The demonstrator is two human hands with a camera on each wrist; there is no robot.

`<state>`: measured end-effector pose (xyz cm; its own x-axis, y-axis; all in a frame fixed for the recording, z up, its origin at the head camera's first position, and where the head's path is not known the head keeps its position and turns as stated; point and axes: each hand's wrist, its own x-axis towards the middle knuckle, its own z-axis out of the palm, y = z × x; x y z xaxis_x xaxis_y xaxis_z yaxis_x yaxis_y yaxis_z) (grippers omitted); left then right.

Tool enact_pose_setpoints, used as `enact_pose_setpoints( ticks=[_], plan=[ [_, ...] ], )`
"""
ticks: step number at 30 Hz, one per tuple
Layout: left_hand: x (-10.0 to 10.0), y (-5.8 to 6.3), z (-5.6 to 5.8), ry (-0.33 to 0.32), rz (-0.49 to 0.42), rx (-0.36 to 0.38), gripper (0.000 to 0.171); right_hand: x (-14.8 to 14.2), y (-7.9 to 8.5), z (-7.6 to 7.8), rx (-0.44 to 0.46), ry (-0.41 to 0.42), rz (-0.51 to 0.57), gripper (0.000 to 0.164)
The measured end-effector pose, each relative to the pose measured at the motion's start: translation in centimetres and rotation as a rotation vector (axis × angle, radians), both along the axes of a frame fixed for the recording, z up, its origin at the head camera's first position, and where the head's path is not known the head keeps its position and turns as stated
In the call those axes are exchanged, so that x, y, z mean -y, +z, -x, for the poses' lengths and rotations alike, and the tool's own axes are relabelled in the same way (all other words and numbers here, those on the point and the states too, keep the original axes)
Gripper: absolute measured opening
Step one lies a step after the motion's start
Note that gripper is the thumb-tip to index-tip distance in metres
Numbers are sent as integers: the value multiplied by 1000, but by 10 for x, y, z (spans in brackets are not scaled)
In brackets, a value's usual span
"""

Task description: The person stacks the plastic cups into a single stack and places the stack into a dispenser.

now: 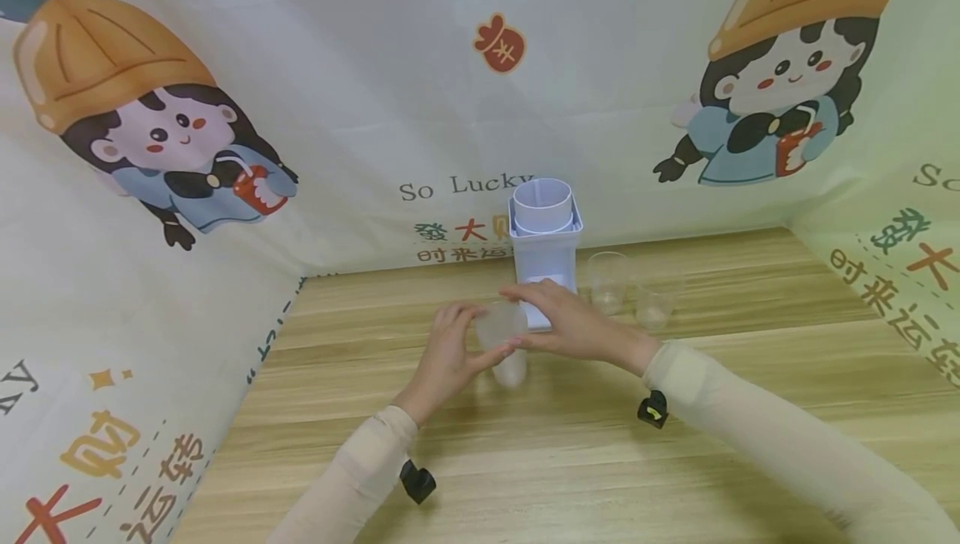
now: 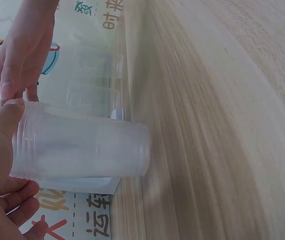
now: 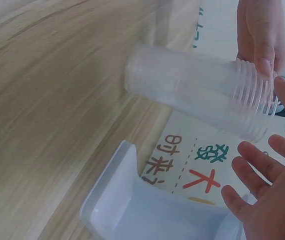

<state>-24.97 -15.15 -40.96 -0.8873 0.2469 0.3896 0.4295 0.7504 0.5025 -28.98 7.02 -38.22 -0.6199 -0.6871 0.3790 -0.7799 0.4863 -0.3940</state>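
A stack of clear plastic cups (image 1: 501, 327) stands base-down close over the wooden table, its ridged rims showing in both wrist views. My left hand (image 1: 447, 350) grips the stack near the rims, with the thumb on one side and curled fingers (image 2: 25, 200) on the other. On the opposite side, my right hand (image 1: 570, 323) holds the same rims, its thumb at the edge and its fingers (image 3: 255, 170) bent around beside them. Just behind the hands rises a white dispenser (image 1: 545, 257) with a round tube at its top. My right hand partly hides its lower front.
Two separate clear cups, one farther back (image 1: 608, 281) and one nearer (image 1: 655, 304), stand right of the dispenser. A printed cloth (image 1: 360, 94) hangs behind the wooden table (image 1: 525, 469) and along its sides.
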Motion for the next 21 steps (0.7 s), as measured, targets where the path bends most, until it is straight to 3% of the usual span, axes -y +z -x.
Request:
enact_pose_setpoints(
  ticks=[21],
  plan=[
    [-4, -1, 1, 26, 3, 27, 71, -69, -16, -16, -7, -116, 27, 66]
  ],
)
